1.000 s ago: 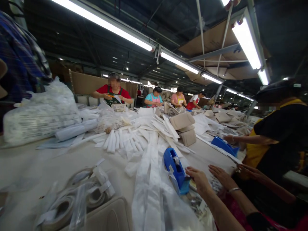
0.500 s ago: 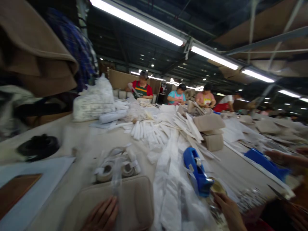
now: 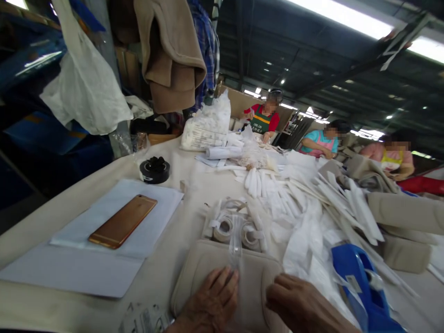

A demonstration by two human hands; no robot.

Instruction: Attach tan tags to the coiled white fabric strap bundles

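Note:
A beige padded fabric piece lies at the front of the table, with two rolled straps at its far edge. A clear strip runs lengthwise over the straps and onto the pad. My left hand rests flat on the pad with its fingers stretched out, by the strip's near end. Over the pad's right side is my right hand, its fingers curled together; what they hold, if anything, is hidden. To its right stands a blue tape dispenser.
At left, a gold phone lies on pale sheets, with a black tape roll beyond. White strips heap across the middle. Beige padded pieces stack at right. Several co-workers stand across the table.
The view has turned left. My right hand has moved from beside the blue tape dispenser to over the padded piece. My left hand stays on the pad.

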